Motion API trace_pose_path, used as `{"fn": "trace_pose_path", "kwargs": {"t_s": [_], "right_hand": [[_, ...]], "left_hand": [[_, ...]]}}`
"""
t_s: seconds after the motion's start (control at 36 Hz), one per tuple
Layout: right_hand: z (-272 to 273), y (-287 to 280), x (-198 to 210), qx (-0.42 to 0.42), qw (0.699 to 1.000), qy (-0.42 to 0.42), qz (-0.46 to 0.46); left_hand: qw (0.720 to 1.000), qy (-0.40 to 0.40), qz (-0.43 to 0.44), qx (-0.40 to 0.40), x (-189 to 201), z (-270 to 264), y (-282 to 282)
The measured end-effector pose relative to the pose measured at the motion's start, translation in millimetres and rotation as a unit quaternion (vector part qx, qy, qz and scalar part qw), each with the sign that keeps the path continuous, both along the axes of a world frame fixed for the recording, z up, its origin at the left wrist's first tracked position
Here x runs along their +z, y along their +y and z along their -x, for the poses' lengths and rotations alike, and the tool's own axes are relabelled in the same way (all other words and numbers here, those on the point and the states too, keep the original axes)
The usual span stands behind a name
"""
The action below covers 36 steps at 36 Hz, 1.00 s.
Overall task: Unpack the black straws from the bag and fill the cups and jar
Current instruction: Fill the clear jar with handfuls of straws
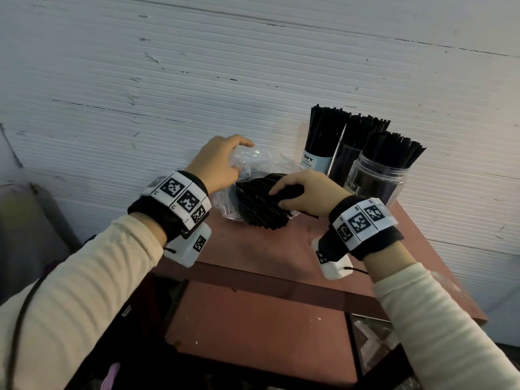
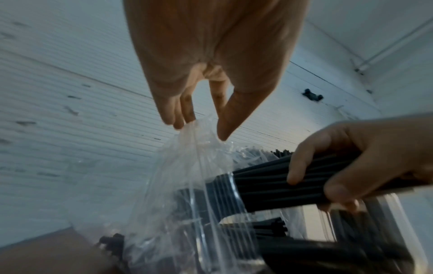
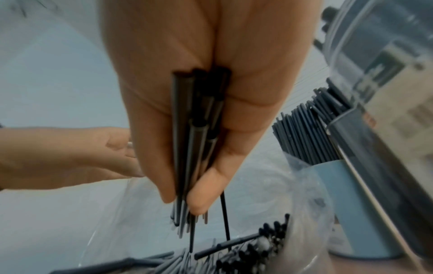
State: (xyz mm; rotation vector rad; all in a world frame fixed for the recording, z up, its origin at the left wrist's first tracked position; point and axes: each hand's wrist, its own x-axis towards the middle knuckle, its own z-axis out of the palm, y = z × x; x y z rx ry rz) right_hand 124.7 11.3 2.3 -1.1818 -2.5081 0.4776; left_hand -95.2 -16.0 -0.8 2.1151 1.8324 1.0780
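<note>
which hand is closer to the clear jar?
Right. The right hand grips straws just left of the clear jar; the left hand holds the bag farther left.

Bag [image 1: 253, 175] of straws [image 1: 261, 204] on table [image 1: 267, 249], left of cups [image 1: 318, 161] and jar [image 1: 377, 181] by wall [image 1: 197, 66]

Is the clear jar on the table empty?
No, the jar already holds a bunch of black straws sticking out of its mouth.

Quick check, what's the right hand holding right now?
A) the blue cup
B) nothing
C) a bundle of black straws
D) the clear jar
C: the right hand grips a bundle of black straws at the mouth of the plastic bag, which the left hand pinches.
</note>
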Motion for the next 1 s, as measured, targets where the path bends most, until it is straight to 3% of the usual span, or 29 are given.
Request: {"fn": "trace_pose_path", "kwargs": {"t_s": [0.08, 0.14, 0.28, 0.39, 0.5, 0.69, 0.78, 0.89, 1.0], "right_hand": [[-15, -5, 5, 0.000, 1.000, 0.009, 0.015], [-25, -9, 8, 0.000, 1.000, 0.007, 0.020], [-43, -22, 19, 0.017, 1.000, -0.015, 0.017], [-55, -34, 26, 0.031, 0.999, -0.020, 0.007], [-70, -44, 33, 0.034, 0.999, -0.002, 0.017], [-92, -52, 55, 0.033, 0.997, 0.068, -0.034], [-97, -56, 72, 0.005, 0.983, 0.140, -0.121], [-89, -59, 89, 0.006, 0.943, 0.257, -0.212], [-73, -60, 99, 0.021, 0.920, 0.288, -0.266]], "left_hand": [[0.997, 0.035, -0.061, -0.011, -1, -10, -8], [0.991, 0.063, -0.096, -0.065, -1, -22, -15], [0.970, 0.160, -0.040, -0.180, -4, -58, -13], [0.963, 0.203, 0.020, -0.177, -6, -82, 2], [0.964, 0.213, 0.014, -0.158, -5, -98, 9], [0.983, 0.073, 0.004, -0.169, 4, -109, 9], [0.984, -0.048, 0.014, -0.171, 13, -116, 4], [0.970, -0.154, 0.004, -0.187, 24, -133, 0], [0.940, -0.257, 0.035, -0.221, 24, -150, -5]]}}
